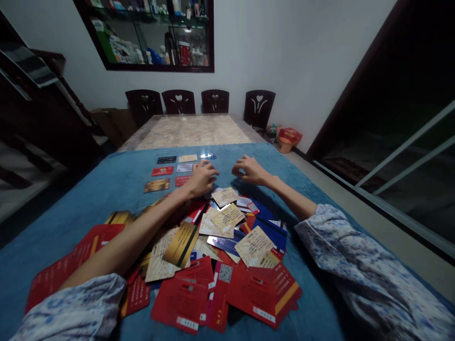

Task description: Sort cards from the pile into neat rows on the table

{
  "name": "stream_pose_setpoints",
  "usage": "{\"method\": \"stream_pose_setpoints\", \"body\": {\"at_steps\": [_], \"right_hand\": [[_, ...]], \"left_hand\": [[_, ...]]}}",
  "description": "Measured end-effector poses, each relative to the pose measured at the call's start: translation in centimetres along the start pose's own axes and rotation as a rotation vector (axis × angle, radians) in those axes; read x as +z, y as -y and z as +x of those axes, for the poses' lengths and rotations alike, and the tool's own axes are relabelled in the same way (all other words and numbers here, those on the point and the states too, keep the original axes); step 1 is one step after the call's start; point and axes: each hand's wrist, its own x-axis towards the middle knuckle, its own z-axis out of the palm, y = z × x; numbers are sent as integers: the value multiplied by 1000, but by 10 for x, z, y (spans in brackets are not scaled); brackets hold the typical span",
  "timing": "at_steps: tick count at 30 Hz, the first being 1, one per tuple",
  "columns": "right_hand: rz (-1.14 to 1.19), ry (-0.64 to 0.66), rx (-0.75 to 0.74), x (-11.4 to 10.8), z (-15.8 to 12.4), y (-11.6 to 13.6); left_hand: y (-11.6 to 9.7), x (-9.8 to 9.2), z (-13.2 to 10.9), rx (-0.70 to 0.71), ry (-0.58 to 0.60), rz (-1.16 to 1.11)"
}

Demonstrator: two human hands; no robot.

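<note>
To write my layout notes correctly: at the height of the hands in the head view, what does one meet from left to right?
Leftmost column of cards, left hand, right hand, dark doorway.

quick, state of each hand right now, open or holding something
Left hand: partly open, fingers curled, nothing visibly held.
Right hand: partly open, fingers curled, nothing visibly held.

This looks like a home dining room. Beneath the left hand (205,178) and right hand (249,170) a blue cloth (110,194) covers part of a long marble-patterned table (194,130). Beyond them stand four dark wooden chairs (206,105) with heart cut-outs, below a recessed wall cabinet (159,67) of bottles (140,57) and household goods. Leftward is what seems a stair banister (72,97); rightward, a large glass door (391,118).
</note>
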Motion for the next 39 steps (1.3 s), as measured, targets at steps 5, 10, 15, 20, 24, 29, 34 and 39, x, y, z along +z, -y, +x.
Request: {"method": "stream_pose_setpoints", "body": {"at_steps": [5,10,15,20,24,29,34,39], "right_hand": [[22,-50,-26,2,-19,1],[69,-52,-74,6,-29,6],[118,-15,-131,8,-34,16],[157,58,-196,8,-38,27],[180,99,-233,7,-39,32],[196,145,-246,5,-40,35],[207,175,-274,4,-39,36],[207,155,-270,5,-39,36]], "left_hand": [[-13,-3,-9,32,0,-33],[-23,-10,-23,39,37,-55],[-31,-17,-35,68,75,-68],[-38,-19,-42,121,134,-59],[-41,-20,-44,146,176,-20],[-41,-19,-46,140,206,-4],[-41,-19,-47,117,230,14],[-40,-18,-47,88,249,-30]]}}
